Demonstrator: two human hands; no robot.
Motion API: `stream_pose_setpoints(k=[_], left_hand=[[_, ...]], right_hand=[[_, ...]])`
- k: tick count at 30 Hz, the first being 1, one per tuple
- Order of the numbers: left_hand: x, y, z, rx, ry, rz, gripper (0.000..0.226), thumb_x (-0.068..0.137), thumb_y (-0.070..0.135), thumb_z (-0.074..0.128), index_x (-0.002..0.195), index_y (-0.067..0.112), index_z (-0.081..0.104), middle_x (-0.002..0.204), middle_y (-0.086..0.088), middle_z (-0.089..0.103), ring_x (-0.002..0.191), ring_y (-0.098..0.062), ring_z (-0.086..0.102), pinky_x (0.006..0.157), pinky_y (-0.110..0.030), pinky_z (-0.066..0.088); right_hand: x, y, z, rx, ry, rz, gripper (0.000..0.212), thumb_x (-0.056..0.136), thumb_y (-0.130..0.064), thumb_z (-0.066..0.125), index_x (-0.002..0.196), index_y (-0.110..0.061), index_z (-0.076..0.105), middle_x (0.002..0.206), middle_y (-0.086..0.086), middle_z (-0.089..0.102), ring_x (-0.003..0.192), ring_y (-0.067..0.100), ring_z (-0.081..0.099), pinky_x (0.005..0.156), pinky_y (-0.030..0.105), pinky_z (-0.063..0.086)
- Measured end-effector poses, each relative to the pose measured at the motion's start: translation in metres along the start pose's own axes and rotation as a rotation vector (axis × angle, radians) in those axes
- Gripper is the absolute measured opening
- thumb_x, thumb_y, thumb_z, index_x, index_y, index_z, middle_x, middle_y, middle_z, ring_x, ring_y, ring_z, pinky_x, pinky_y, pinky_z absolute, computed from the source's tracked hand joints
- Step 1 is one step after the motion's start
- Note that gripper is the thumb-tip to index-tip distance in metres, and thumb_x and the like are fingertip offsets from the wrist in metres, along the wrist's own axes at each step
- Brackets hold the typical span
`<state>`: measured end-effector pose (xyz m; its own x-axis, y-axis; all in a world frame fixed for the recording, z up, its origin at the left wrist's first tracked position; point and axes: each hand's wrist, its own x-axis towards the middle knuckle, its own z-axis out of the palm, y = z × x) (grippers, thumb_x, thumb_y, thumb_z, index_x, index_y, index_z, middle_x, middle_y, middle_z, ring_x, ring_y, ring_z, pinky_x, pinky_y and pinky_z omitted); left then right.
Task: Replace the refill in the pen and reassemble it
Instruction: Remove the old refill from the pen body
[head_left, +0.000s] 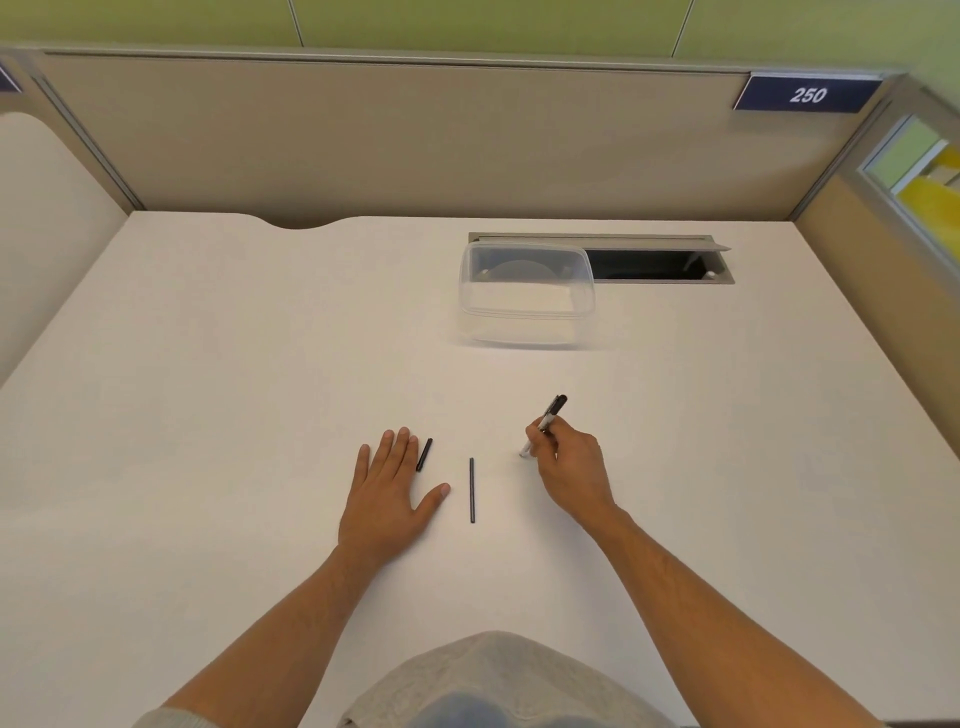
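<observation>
While I watched through the head camera, the right hand (569, 467) was closed around the pen (544, 425), gripping it in a writing hold. Its pale tip pointed down and to the left, touching or almost touching the white table (208, 389), and its black rear end stuck up past the knuckles, tilted away from me. I could not tell from this view whether the pen body was fully screwed together.

My left hand (387, 493) lay flat on the table, palm down, fingers spread loosely and holding nothing. Just beside its fingertips sat a short black piece (424, 454), perhaps the cap, lying at a slight slant; it looked to be touching or nearly touching the index finger. Between the two hands lay a thin dark refill (472, 490), straight and pointing away from me, apart from both hands and just right of the left thumb.

Farther back on the table stood a clear plastic container (525, 296), well apart from the pen parts. Behind it an open cable slot (654, 265) was set in the tabletop, against the beige partition (363, 135), which carried a dark blue sign reading 250 (808, 94).
</observation>
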<state>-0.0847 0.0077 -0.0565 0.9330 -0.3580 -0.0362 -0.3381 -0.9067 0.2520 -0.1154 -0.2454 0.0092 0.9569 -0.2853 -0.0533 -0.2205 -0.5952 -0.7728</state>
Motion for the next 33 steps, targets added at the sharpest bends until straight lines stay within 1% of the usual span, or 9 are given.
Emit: stream_pose_setpoints(k=[6, 8, 10, 13, 18, 21, 23, 27, 33], left_hand=[[0.000, 0.000, -0.001, -0.027, -0.014, 0.004, 0.087, 0.089, 0.073, 0.019, 0.153, 0.014, 0.014, 0.163, 0.002, 0.010, 0.149, -0.010, -0.004, 0.122, -0.043, -0.002], [0.000, 0.000, -0.002, -0.070, -0.001, 0.016, 0.086, 0.089, 0.072, 0.022, 0.153, 0.013, 0.016, 0.163, 0.001, 0.012, 0.149, -0.010, -0.002, 0.121, -0.043, -0.002], [-0.001, 0.001, -0.004, -0.127, 0.056, 0.028, 0.081, 0.090, 0.069, 0.027, 0.150, 0.014, 0.025, 0.161, 0.000, 0.022, 0.149, -0.012, 0.007, 0.121, -0.042, 0.001], [-0.001, 0.005, -0.010, -0.160, 0.190, 0.034, 0.063, 0.091, 0.058, 0.037, 0.137, 0.016, 0.047, 0.149, -0.003, 0.044, 0.144, -0.020, 0.029, 0.118, -0.044, 0.016], [0.008, 0.031, -0.020, -0.120, 0.328, 0.145, 0.034, 0.090, 0.041, 0.049, 0.103, 0.018, 0.070, 0.114, -0.004, 0.067, 0.109, -0.029, 0.062, 0.089, -0.041, 0.038], [0.017, 0.052, -0.024, -0.150, 0.267, 0.185, 0.021, 0.089, 0.032, 0.063, 0.104, 0.019, 0.070, 0.105, -0.001, 0.068, 0.100, -0.026, 0.063, 0.081, -0.040, 0.042], [0.025, 0.066, -0.024, -0.147, 0.171, 0.211, 0.024, 0.088, 0.029, 0.066, 0.109, 0.019, 0.069, 0.106, 0.000, 0.067, 0.102, -0.026, 0.061, 0.082, -0.041, 0.041], [0.041, 0.093, -0.021, -0.112, -0.024, 0.257, 0.031, 0.092, 0.033, 0.056, 0.120, 0.022, 0.062, 0.117, 0.002, 0.062, 0.111, -0.024, 0.052, 0.087, -0.038, 0.034], [0.054, 0.117, -0.013, -0.086, -0.054, 0.281, 0.024, 0.095, 0.029, 0.050, 0.113, 0.023, 0.064, 0.109, 0.002, 0.063, 0.105, -0.023, 0.052, 0.078, -0.033, 0.030]], right_hand=[[0.002, 0.006, -0.008, 0.350, 0.135, 0.228, 0.022, 0.094, -0.035, 0.052, 0.081, -0.020, 0.063, 0.073, -0.004, 0.072, 0.060, 0.007, 0.066, 0.054, 0.013, 0.045], [0.001, 0.010, -0.010, 0.444, 0.158, 0.276, 0.020, 0.093, -0.034, 0.053, 0.082, -0.020, 0.064, 0.072, -0.002, 0.072, 0.060, 0.009, 0.067, 0.057, 0.019, 0.048], [0.002, 0.015, -0.011, 0.519, 0.171, 0.327, 0.020, 0.092, -0.033, 0.054, 0.083, -0.020, 0.066, 0.072, 0.000, 0.073, 0.060, 0.011, 0.067, 0.060, 0.028, 0.051], [0.003, 0.020, -0.011, 0.610, 0.179, 0.382, 0.019, 0.092, -0.030, 0.055, 0.084, -0.017, 0.067, 0.072, 0.004, 0.073, 0.059, 0.014, 0.066, 0.056, 0.030, 0.049], [0.001, 0.025, -0.008, 0.703, 0.189, 0.451, 0.020, 0.093, -0.026, 0.055, 0.089, -0.010, 0.066, 0.067, 0.002, 0.070, 0.057, 0.015, 0.064, 0.052, 0.027, 0.046], [0.000, 0.026, -0.008, 0.739, 0.191, 0.481, 0.019, 0.093, -0.024, 0.054, 0.087, -0.010, 0.066, 0.067, 0.003, 0.069, 0.056, 0.016, 0.063, 0.052, 0.027, 0.046], [-0.001, 0.027, -0.008, 0.764, 0.193, 0.499, 0.018, 0.093, -0.023, 0.055, 0.086, -0.010, 0.066, 0.067, 0.004, 0.069, 0.056, 0.016, 0.063, 0.050, 0.027, 0.046], [-0.003, 0.028, -0.011, 0.804, 0.188, 0.524, 0.017, 0.093, -0.022, 0.055, 0.087, -0.010, 0.066, 0.066, 0.005, 0.068, 0.055, 0.015, 0.063, 0.046, 0.023, 0.046], [-0.003, 0.027, -0.016, 0.845, 0.180, 0.538, 0.017, 0.093, -0.021, 0.056, 0.087, -0.008, 0.065, 0.067, 0.007, 0.068, 0.055, 0.016, 0.064, 0.047, 0.024, 0.047]])
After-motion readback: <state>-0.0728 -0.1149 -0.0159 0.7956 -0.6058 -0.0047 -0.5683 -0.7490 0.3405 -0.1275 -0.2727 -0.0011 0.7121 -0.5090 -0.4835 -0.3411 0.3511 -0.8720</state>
